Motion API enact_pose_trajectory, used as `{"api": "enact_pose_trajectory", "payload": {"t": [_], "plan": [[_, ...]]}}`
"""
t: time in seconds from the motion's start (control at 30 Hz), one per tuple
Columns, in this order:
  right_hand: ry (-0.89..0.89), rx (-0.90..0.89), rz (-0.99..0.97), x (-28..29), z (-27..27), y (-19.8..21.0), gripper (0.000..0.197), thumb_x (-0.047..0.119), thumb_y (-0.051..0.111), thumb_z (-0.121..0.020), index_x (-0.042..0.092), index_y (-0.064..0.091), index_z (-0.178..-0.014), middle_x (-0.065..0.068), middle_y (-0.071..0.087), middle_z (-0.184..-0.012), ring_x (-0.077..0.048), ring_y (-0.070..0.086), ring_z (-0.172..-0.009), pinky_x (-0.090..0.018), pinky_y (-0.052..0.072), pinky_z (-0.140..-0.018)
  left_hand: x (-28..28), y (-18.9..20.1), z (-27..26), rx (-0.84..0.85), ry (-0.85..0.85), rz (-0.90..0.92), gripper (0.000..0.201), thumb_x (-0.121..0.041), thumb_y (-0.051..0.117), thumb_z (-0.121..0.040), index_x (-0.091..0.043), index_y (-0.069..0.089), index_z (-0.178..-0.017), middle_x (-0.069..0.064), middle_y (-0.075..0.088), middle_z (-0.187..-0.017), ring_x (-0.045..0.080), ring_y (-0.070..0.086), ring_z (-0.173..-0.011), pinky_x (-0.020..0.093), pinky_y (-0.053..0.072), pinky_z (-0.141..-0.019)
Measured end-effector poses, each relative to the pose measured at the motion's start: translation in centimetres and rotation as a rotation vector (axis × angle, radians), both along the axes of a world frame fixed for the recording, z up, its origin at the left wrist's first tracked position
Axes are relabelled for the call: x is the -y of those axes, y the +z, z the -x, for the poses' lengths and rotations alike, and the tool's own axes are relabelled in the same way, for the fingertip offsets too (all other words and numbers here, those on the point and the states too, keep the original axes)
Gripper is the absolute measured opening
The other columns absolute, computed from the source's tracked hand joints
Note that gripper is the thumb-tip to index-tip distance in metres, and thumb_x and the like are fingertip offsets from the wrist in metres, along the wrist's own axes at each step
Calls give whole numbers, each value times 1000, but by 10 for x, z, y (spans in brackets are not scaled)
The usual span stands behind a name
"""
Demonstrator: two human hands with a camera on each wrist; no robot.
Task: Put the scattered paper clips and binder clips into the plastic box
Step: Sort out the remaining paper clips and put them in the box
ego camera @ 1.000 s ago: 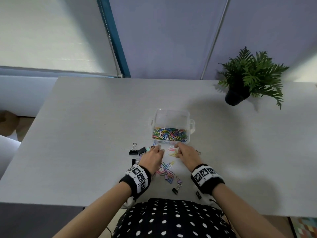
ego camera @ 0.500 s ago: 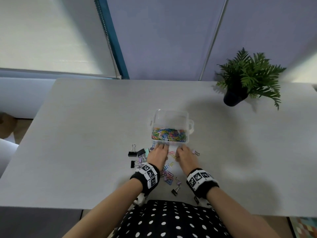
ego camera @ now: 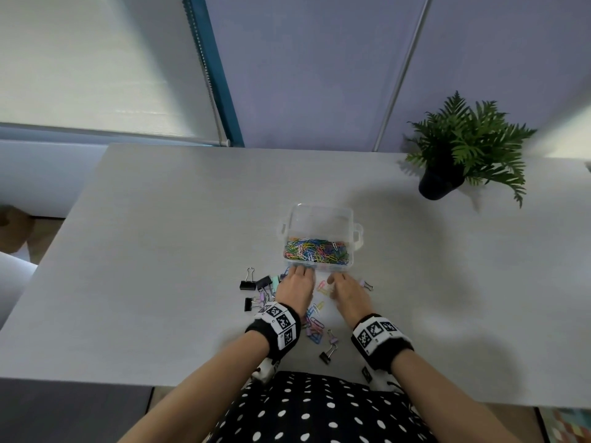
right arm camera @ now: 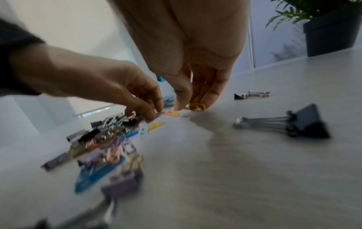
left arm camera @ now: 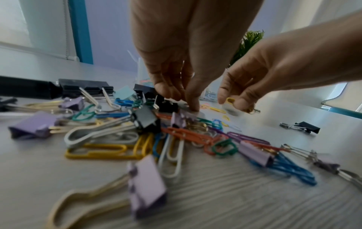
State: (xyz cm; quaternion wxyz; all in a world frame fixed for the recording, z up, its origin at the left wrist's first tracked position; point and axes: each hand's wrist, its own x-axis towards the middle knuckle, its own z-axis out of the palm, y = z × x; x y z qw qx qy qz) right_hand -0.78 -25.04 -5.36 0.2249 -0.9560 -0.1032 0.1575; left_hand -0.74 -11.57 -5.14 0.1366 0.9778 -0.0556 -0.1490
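The clear plastic box [ego camera: 319, 215] stands mid-table with a layer of coloured paper clips [ego camera: 315, 251] inside. Loose paper clips and lilac and black binder clips [left arm camera: 121, 139] lie scattered in front of it. My left hand [ego camera: 295, 282] is just before the box's front wall, fingers curled down into the pile [left arm camera: 182, 100], thumb tip on the table. Whether it holds a clip is hidden. My right hand [ego camera: 347, 290] beside it pinches a yellow paper clip [right arm camera: 197, 106] at the table surface [left arm camera: 231, 102].
A potted fern [ego camera: 460, 155] stands at the back right. Black binder clips [ego camera: 248, 284] lie left of my left hand, one [ego camera: 327, 353] near the front edge, another [right arm camera: 307, 124] right of my right hand. The grey table [ego camera: 160, 251] runs to a wall and window blind.
Both hands have slid a little forward toward the box's front wall, closer together. The right hand now pinches a yellow paper clip.
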Motion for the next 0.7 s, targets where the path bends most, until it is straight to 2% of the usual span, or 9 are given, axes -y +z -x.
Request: {"api": "enact_pose_trajectory", "payload": {"t": [0.07,0.13,0.3,0.4,0.47,0.53,0.6,0.7], "plan": [[24,12,-54,-7,-6,0,39,-5,55,-81,10,49,-118,-7,58,-110,-23,54,-100,-34,42,-83,-1,0,-1,11,-6,-23,34,-2,45,-89,-2,45,-123,16,48,-128,30,39,-125,38,45,-95],[80,36,-41,-12,-10,-2,39,-5,54,-82,7,48,-118,-10,58,-112,-25,54,-101,-35,44,-84,-2,0,-2,14,-13,-46,30,-4,44,-90,-3,48,-120,16,49,-125,30,40,-123,38,44,-94],[152,67,16,-9,-10,-8,29,-6,54,-81,2,50,-108,-14,54,-110,-27,52,-97,-34,44,-80,-3,2,2,49,-68,-100,30,-4,43,-91,-1,47,-121,16,47,-126,30,40,-123,39,46,-92],[141,66,43,-6,-9,-9,18,-5,54,-81,2,52,-98,-15,51,-109,-28,52,-95,-37,46,-75,-5,-1,5,83,-200,-166,29,-7,47,-91,-3,44,-121,16,47,-130,29,44,-121,38,47,-92],[166,83,67,-4,-7,-7,16,-5,55,-81,0,53,-96,-16,51,-107,-28,52,-95,-36,43,-71,-6,-2,5,85,-292,-189,26,-8,44,-94,-3,44,-120,18,47,-131,28,48,-119,38,48,-91],[202,127,93,-3,-3,-7,16,-7,60,-76,1,55,-89,-15,56,-95,-28,56,-86,-33,36,-61,-6,2,3,67,-325,-169,26,-7,42,-94,-2,43,-120,17,49,-128,29,51,-116,38,49,-90],[226,163,109,-1,0,-6,20,-9,66,-67,3,55,-78,-14,60,-80,-28,58,-73,-28,30,-56,-7,8,-1,17,-291,-113,26,-3,45,-92,-3,43,-118,17,53,-122,30,54,-110,39,50,-88],[194,133,68,5,3,-7,16,-9,56,-75,3,54,-84,-15,59,-86,-29,55,-81,-31,29,-62,-4,15,-1,-93,-222,-4,18,-7,48,-89,-6,45,-106,16,56,-110,34,59,-98,45,52,-81]]}}
